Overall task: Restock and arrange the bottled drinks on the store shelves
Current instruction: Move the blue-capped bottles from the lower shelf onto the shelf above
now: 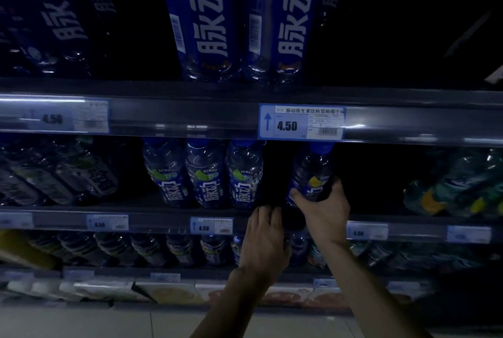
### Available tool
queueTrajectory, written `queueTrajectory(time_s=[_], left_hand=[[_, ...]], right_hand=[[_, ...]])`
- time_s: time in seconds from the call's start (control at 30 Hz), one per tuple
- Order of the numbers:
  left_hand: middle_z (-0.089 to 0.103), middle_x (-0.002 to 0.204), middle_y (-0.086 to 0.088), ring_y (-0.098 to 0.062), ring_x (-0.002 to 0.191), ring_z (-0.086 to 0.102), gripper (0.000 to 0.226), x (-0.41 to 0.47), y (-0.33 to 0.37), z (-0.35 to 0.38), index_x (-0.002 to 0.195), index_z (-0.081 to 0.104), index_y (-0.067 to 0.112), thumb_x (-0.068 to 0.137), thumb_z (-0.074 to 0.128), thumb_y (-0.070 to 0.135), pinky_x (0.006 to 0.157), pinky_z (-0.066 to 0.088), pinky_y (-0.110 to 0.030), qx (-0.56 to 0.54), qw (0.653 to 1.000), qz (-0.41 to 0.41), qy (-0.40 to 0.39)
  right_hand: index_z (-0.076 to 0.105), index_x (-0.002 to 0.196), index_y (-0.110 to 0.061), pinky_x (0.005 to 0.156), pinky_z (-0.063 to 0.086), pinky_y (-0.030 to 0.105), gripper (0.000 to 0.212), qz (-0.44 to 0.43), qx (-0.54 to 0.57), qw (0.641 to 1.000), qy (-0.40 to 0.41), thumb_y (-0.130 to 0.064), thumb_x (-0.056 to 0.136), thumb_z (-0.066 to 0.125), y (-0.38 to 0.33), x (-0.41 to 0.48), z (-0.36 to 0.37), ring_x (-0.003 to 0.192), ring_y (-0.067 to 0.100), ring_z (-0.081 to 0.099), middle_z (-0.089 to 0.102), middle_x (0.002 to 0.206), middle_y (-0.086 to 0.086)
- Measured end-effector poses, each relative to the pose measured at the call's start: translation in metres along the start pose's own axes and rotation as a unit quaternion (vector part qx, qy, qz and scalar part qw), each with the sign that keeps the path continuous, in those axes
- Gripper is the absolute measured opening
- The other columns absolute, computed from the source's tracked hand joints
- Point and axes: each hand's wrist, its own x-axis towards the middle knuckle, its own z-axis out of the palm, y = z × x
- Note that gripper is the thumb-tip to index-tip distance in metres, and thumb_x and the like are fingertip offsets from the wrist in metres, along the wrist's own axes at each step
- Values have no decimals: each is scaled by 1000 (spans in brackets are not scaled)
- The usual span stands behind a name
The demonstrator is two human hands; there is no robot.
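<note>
Head view, dim store aisle. Right hand (324,208) is wrapped around the lower body of a blue-capped bottle (310,174) with a yellow fruit mark on its label, fingers clamped on it, thumb on the left side. That bottle is upright, slightly tilted, at the front edge of the middle shelf (152,219), with its cap just under the shelf rail above. Dark gap on the shelf between it and a row of three bottles (204,174) with green fruit marks, standing side by side to its left at the same front edge. Left hand (265,239) sits lower, back of hand to camera, fingers curled together over the middle shelf's front edge beside the held bottle's base; cannot tell if it grips anything. Price tag (300,122) reading 4.50 on the upper rail, directly above the held bottle. Two large blue bottles (239,19) stand on the top shelf. More bottles (163,248) line the lower shelf, blurred.
</note>
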Motion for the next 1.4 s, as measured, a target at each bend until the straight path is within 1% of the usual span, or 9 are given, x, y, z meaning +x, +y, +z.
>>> queueTrajectory(time_s=[0.17,0.33,0.43,0.63,0.77,0.87,1.0,1.17,1.4], left_hand=[[29,146,-11,-26,137,21,82,-5,1,-6,148,17,10,84,65,30,115,24,-36,-32,999,-14,16],[28,146,-8,-23,136,24,84,-14,-2,-19,146,21,15,80,70,32,111,29,-33,-63,996,-39,47],[30,143,-6,-23,132,29,83,-19,-2,-30,145,23,17,80,71,33,105,35,-32,-79,994,-43,66],[31,141,-5,-22,129,34,79,-36,3,-71,143,27,17,81,71,34,101,44,-36,-99,991,-24,83],[33,140,-3,-21,126,37,76,-47,8,-104,143,29,19,81,71,32,103,41,-35,-96,991,0,96],[34,140,-2,-20,126,39,73,-50,17,-133,143,31,19,83,70,31,103,42,-34,-99,988,12,118],[36,140,-3,-21,125,40,70,-52,36,-175,142,35,16,84,69,31,102,43,-36,-97,984,38,145],[40,136,-4,-20,124,41,67,-48,56,-216,139,38,14,83,70,33,103,42,-35,-85,979,54,175],[43,135,-7,-23,126,40,64,-31,74,-256,136,41,12,82,70,31,104,40,-34,-52,978,60,195]], right_hand=[[49,109,-47,69,43,1,62,-36,4,999,14,-26,63,86,-6,-14,-15,88,-15,58,63,97,-20],[51,110,-50,73,48,7,63,-47,11,999,8,-20,67,86,-15,-36,-30,91,-9,61,64,103,-20],[49,114,-43,70,45,2,66,-50,-2,999,-4,-16,66,86,-18,-53,-38,90,-16,58,62,102,-23],[55,126,-21,68,43,-1,70,-30,2,1000,6,-17,64,86,-43,-94,-60,91,-20,56,65,103,-10],[53,130,-24,67,43,-2,75,-16,7,1000,19,-33,62,83,-72,-112,-73,95,-16,56,65,107,-12],[53,128,-26,66,44,0,72,-36,-1,999,39,-31,63,84,-104,-113,-81,93,-15,56,64,104,-14],[53,122,-35,71,52,19,67,-45,16,997,59,-40,62,81,-151,-109,-94,89,-2,62,66,102,-14],[56,119,-30,61,47,6,59,-63,38,996,60,-34,66,82,-195,-97,-106,81,-4,63,67,97,-11],[56,114,-30,67,51,13,55,-81,59,993,63,-29,66,83,-236,-72,-120,84,1,64,66,99,-9]])
